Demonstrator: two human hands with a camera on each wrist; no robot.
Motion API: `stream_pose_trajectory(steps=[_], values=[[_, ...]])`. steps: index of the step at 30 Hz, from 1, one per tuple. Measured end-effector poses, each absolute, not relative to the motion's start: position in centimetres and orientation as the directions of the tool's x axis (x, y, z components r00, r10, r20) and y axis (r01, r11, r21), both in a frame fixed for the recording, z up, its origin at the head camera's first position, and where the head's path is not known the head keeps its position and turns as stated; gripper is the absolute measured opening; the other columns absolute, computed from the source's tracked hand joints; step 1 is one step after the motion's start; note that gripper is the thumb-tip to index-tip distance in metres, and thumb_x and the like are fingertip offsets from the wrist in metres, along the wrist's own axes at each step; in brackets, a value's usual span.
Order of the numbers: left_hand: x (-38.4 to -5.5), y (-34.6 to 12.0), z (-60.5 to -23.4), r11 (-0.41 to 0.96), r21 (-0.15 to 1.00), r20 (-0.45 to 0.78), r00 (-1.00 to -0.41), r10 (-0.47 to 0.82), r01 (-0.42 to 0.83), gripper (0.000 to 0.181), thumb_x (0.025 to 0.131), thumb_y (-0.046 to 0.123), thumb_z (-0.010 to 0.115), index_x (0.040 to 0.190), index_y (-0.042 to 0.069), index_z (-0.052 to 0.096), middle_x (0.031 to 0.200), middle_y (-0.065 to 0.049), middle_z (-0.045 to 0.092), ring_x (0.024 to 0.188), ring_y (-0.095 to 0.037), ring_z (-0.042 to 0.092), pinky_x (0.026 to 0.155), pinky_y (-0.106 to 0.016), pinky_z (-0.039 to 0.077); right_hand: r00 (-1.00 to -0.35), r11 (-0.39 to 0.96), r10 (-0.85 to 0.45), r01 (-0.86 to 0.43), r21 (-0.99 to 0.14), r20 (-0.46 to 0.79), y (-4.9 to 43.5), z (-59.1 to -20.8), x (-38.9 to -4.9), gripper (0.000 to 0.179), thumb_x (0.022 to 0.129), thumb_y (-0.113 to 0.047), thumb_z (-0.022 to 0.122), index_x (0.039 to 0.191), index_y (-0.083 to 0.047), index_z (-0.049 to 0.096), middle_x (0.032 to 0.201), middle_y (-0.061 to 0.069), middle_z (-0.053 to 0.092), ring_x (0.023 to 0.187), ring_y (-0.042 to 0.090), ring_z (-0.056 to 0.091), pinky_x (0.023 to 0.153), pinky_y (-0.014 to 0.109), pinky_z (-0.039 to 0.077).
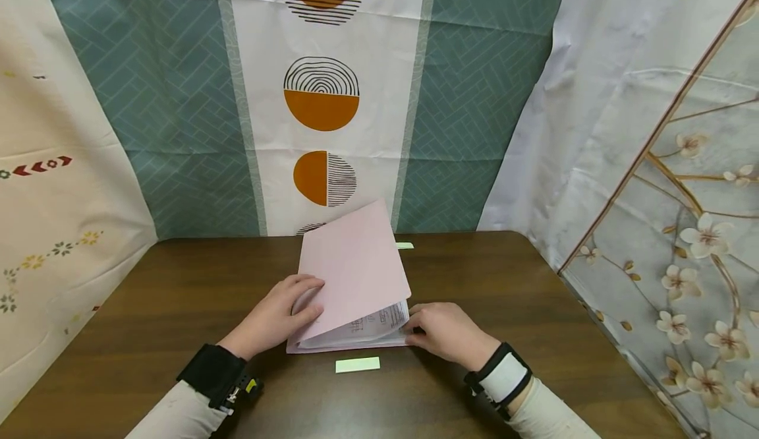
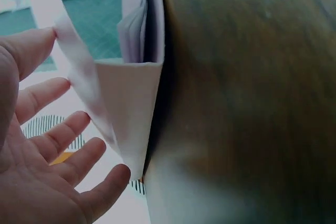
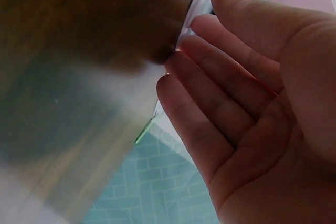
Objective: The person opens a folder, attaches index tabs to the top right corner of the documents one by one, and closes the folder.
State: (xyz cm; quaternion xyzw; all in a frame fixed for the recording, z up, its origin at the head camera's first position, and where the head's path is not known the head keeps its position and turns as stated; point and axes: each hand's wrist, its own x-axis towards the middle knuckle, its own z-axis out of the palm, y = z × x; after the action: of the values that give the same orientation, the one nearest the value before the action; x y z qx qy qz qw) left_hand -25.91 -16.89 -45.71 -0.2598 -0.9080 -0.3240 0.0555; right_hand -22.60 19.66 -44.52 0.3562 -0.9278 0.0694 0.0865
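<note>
A pink folder [image 1: 354, 267] lies on the table with its front cover raised at an angle. Beneath that cover, printed sheets [image 1: 379, 323] show along the front and right. My left hand [image 1: 279, 314] is at the folder's left side, its fingertips on the outside of the cover near the spine [image 2: 128, 98]. In the left wrist view its fingers are spread and fairly straight. My right hand [image 1: 447, 333] rests at the folder's lower right edge. Its extended fingers [image 3: 210, 95] reach that edge in the right wrist view, the thumb apart from them.
One pale green strip [image 1: 358, 364] lies on the brown table [image 1: 207, 294] in front of the folder. Another green strip [image 1: 405, 246] is behind it. Patterned cloth [image 1: 492, 96] hangs along the table's back, with more cloth at both sides.
</note>
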Motion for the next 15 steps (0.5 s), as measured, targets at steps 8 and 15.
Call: stream_pose_trajectory(steps=[8,15], values=[[-25.8,-15.7,-46.0,0.710,0.459,0.267,-0.845,0.463,0.534,0.049,0.104,0.028,0.080,0.149,0.012,0.068,0.152,-0.013,0.060,0.144,-0.039,0.053,0.118,-0.063,0.044,-0.780,0.784,-0.595,-0.617,-0.074,0.194,21.9,-43.0,-23.0,0.013,0.092,-0.013,0.091,0.103,-0.013,0.085,0.100,-0.002,0.079,0.088,0.014,0.074,0.077,0.038,0.061],[-25.5,-15.1,-45.7,0.753,0.355,0.278,-0.831,0.481,0.555,0.045,0.103,0.027,0.081,0.144,0.010,0.071,0.149,-0.015,0.062,0.142,-0.040,0.055,0.116,-0.066,0.043,-0.769,0.827,-0.540,-0.561,0.046,0.342,22.2,-42.5,-23.3,0.008,0.095,-0.010,0.087,0.101,-0.014,0.083,0.098,-0.003,0.078,0.089,0.016,0.076,0.076,0.040,0.062]])
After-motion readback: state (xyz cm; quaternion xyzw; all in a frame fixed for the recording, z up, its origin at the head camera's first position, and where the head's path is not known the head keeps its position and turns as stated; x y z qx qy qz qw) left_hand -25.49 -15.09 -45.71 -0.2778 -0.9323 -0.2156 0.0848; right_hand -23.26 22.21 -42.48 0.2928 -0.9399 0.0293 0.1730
